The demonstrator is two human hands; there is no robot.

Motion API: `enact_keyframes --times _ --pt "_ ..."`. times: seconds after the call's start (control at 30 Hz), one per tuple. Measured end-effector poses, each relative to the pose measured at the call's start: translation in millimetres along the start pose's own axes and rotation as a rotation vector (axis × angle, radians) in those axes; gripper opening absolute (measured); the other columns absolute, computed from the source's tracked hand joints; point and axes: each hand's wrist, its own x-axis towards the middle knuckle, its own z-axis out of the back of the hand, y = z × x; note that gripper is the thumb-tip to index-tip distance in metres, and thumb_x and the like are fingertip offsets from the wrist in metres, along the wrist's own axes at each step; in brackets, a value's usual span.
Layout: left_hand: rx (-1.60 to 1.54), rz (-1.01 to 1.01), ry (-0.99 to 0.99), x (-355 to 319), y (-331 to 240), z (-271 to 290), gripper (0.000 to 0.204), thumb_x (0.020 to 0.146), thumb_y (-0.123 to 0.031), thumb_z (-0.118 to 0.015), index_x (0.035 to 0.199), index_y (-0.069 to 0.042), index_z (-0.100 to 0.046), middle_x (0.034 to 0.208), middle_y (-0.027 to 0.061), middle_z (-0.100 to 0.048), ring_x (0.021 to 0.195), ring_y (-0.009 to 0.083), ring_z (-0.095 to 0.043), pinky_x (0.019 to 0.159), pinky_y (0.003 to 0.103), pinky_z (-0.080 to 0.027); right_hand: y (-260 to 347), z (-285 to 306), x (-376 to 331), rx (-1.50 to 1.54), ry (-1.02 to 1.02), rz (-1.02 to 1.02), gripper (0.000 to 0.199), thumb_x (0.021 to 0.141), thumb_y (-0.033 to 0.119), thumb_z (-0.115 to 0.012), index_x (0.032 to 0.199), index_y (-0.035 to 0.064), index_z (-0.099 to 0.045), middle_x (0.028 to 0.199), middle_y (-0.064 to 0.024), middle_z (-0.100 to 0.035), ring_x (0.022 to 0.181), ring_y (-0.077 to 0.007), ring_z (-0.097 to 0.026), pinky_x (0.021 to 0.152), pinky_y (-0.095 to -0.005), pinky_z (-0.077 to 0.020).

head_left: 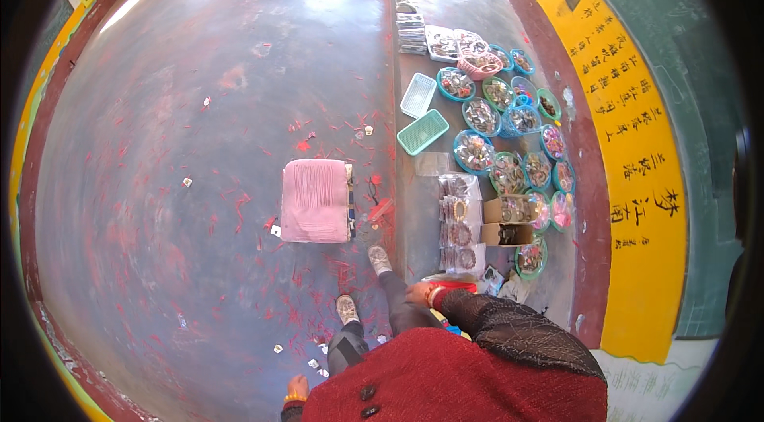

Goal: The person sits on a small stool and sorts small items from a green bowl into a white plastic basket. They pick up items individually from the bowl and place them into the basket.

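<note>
Round baskets [475, 150] hold small trinkets on ledge [414, 215].

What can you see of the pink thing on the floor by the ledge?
The pink cushion is a roughly square padded block, covered in pale pink fabric that looks soft and ribbed with fine lengthwise folds. It appears to sit on a low stool, whose dark edge shows along its right side. It stands on the red-littered grey floor, just left of the raised ledge, apart from the person's shoes. Neither hand touches it.
</note>
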Motion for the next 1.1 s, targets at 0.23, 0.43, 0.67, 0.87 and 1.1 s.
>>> enact_keyframes --times 0.23,0.43,0.67,0.87,1.1 --pt "0.103 0.015 0.123 14 -60 -46 0.038 0.082 -0.028 -0.051 0.107 -0.001 -0.06 0.104 0.0215 -0.061 0.102 0.0348 -0.057 0.089 0.039 -0.043 -53 148 22 0.26 -0.333 -0.317 0.035 0.079 0.029 -0.047 0.101 0.0082 -0.064 0.103 -0.0167 -0.062 0.099 -0.0343 -0.057 0.088 -0.0403 -0.044" --pt "0.051 -0.07 -0.053 51 -220 -19 0.036 0.083 -0.027 -0.05 0.107 -0.002 -0.06 0.103 0.0208 -0.061 0.1 0.035 -0.057 0.086 0.039 -0.044 -111 220 -12 0.341 -0.367 -0.466 0.038 0.079 0.029 -0.047 0.102 0.0032 -0.063 0.104 -0.019 -0.061 0.103 -0.0339 -0.055 0.091 -0.0396 -0.0424" --pt "-0.093 -0.037 -0.119 57 -295 2 0.034 0.082 -0.026 -0.052 0.105 -0.003 -0.061 0.102 0.0193 -0.062 0.098 0.0321 -0.059 0.085 0.038 -0.045 -134 238 -41 0.406 -0.567 -0.683 0.037 0.078 0.026 -0.052 0.106 0.0019 -0.061 0.115 -0.0234 -0.055 0.107 -0.036 -0.053 0.093 -0.04 -0.0416" --pt "0.069 -0.12 0.126 110 -185 15 0.035 0.081 -0.027 -0.052 0.105 -0.005 -0.063 0.101 0.0193 -0.062 0.099 0.0327 -0.059 0.086 0.038 -0.045 -119 239 -16 0.461 -0.483 -0.662 0.044 0.079 0.029 -0.054 0.116 0.0042 -0.056 0.118 -0.0219 -0.054 0.109 -0.0345 -0.052 0.096 -0.0389 -0.0399" --pt "0.096 -0.055 -0.082 129 -256 82 0.039 0.08 -0.028 -0.051 0.104 0.002 -0.061 0.102 0.0225 -0.061 0.1 0.0357 -0.057 0.088 0.039 -0.044 -94 262 20 0.48 -0.309 -0.595 0.045 0.079 0.031 -0.053 0.117 0.0062 -0.056 0.118 -0.0183 -0.055 0.11 -0.0336 -0.052 0.095 -0.0387 -0.0401"
